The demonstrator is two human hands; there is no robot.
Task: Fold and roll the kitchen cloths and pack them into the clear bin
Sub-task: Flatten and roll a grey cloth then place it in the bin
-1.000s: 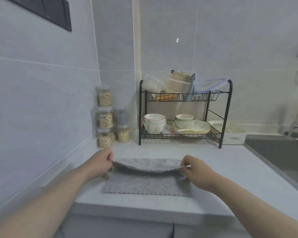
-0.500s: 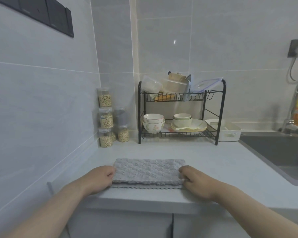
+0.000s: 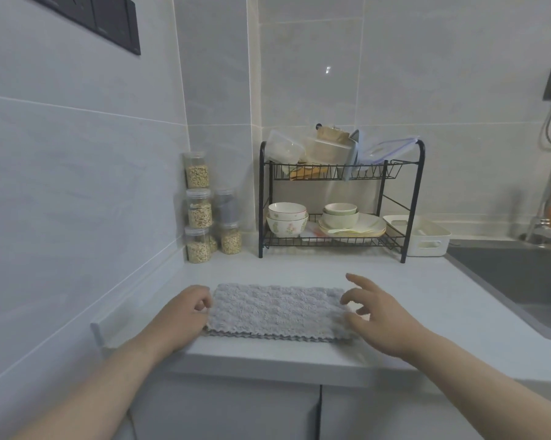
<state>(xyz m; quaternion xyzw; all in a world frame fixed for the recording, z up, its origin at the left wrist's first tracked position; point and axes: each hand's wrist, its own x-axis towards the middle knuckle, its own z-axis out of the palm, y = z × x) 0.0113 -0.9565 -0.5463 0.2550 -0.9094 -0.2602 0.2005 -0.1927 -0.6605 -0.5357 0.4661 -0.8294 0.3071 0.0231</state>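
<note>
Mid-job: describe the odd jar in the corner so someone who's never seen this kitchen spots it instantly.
Find the black two-tier dish rack at the back of the counter; left of it, in the wall corner, stand stacked clear jars. The dark jar tops the shorter stack, nearest the rack. Its contents look dark grey, whereas its neighbours hold pale grain.

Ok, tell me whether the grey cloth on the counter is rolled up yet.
No, the cloth lies flat on the counter, folded in layers, with the left hand and right hand at its ends.
</note>
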